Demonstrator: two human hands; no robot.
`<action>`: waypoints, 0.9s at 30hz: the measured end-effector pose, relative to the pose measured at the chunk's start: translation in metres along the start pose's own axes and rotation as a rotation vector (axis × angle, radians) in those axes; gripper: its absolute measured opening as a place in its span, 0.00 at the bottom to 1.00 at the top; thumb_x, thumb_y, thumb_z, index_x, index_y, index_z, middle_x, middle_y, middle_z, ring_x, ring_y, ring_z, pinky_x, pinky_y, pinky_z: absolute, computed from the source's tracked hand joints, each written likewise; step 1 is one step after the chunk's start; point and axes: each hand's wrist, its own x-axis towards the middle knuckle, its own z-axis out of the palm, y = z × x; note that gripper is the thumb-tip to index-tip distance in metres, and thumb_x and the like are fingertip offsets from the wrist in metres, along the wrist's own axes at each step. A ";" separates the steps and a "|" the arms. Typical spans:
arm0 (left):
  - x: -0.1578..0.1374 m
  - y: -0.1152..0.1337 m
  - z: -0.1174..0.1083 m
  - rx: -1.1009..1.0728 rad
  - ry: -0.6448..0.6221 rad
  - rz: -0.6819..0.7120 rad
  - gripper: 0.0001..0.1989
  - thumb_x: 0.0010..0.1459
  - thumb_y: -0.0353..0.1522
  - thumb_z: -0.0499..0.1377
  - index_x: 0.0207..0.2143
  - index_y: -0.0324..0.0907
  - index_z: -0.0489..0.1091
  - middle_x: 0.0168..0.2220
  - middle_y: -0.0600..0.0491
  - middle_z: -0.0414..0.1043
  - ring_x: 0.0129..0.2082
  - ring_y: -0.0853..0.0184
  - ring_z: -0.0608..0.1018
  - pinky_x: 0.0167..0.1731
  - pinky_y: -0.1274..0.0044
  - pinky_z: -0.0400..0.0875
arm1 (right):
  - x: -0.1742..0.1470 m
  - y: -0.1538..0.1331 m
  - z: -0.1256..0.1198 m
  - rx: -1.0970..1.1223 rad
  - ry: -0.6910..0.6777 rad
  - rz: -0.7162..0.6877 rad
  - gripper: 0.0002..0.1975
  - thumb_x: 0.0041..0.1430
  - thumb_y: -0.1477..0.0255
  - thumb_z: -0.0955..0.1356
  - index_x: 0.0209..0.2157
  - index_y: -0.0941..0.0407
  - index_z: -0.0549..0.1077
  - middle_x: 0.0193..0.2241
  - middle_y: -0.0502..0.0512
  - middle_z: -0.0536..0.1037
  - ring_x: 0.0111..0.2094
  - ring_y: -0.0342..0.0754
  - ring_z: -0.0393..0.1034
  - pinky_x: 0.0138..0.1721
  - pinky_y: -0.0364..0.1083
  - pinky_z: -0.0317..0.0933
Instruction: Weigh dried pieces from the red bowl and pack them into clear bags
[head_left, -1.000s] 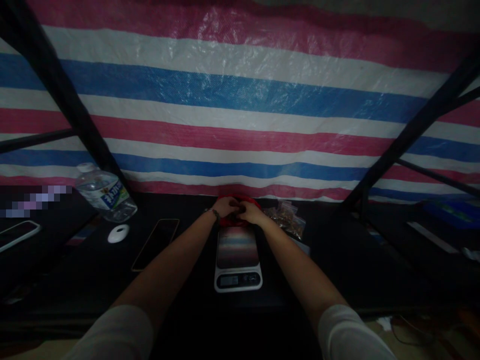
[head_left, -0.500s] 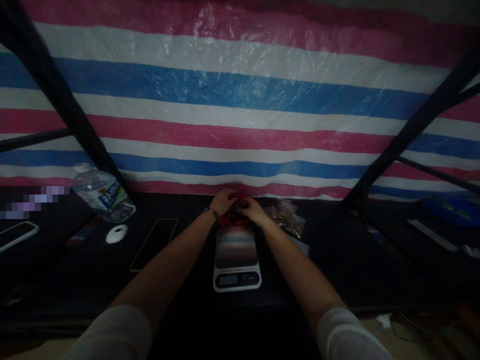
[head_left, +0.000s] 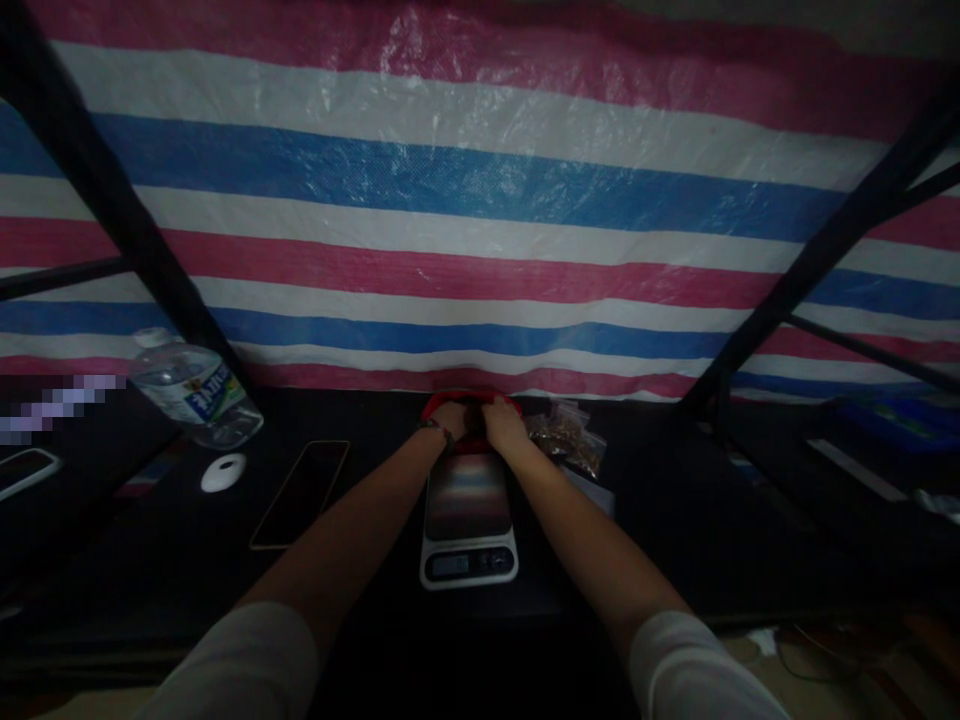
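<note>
Both of my hands reach into a red basin (head_left: 433,402) at the back of the black table, close to the striped sheet. My left hand (head_left: 451,418) dips in on the left side, a bracelet at its wrist. Facing it, my right hand (head_left: 504,422) is in at the right side. Between them lies a dark brown heap of small pieces (head_left: 474,420), too dim to make out. The fingers of both hands are mostly hidden. In front of the basin stands a white kitchen scale (head_left: 469,515), its plate bare.
Right of the basin lie small clear bags of brown pieces (head_left: 574,440). To the left are a phone (head_left: 301,495), a white mouse (head_left: 223,472) and a large plastic bottle (head_left: 199,390). Black metal posts (head_left: 139,230) rise at both sides.
My left hand has gone from the basin's far left edge down into it, nearer me. My right hand has shifted slightly. The whole view has moved a little.
</note>
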 end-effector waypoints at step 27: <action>-0.026 -0.024 -0.031 -0.335 0.148 0.226 0.13 0.53 0.32 0.56 0.40 0.41 0.75 0.39 0.52 0.77 0.38 0.66 0.77 0.41 0.79 0.68 | 0.008 0.015 0.035 1.014 -0.028 -0.148 0.18 0.43 0.76 0.71 0.40 0.57 0.73 0.35 0.52 0.78 0.36 0.48 0.73 0.40 0.47 0.66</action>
